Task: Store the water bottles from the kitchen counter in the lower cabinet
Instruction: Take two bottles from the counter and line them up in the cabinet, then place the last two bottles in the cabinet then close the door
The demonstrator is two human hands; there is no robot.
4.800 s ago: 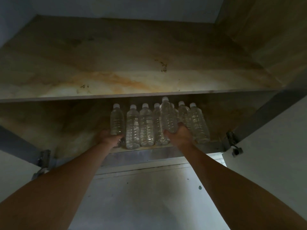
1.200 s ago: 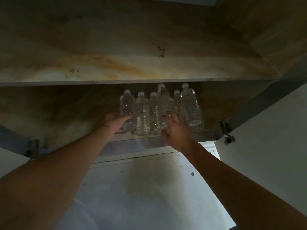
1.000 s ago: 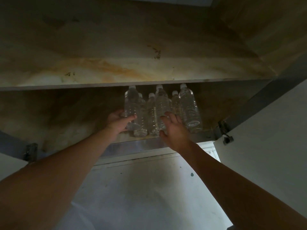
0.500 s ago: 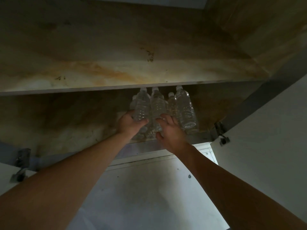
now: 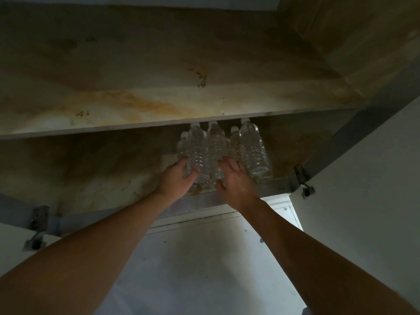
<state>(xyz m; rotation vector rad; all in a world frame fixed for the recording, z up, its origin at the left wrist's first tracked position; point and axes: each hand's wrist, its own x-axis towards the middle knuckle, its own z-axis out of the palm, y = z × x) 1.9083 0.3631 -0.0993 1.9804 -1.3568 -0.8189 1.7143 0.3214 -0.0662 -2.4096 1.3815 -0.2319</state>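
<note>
- Left hand [image 5: 176, 181]: grip curled round one bottle [image 5: 196, 148] at the cluster's left, centre frame.
- Right hand [image 5: 236, 181]: grip spread, fingers flat against the water bottles [image 5: 254, 151].
- Cluster stands upright, bunched tight on the cabinet floor [image 5: 102, 185], right of centre, beneath a stained shelf [image 5: 136, 76].

Water bottles [image 5: 254, 151] (upright) in lower cabinet [image 5: 91, 169]

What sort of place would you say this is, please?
Most likely the inside of a low kitchen cabinet: a stained shelf spans it, a metal hinge and an open white door sit at the right, and clear water bottles stand grouped beneath the shelf.
</note>
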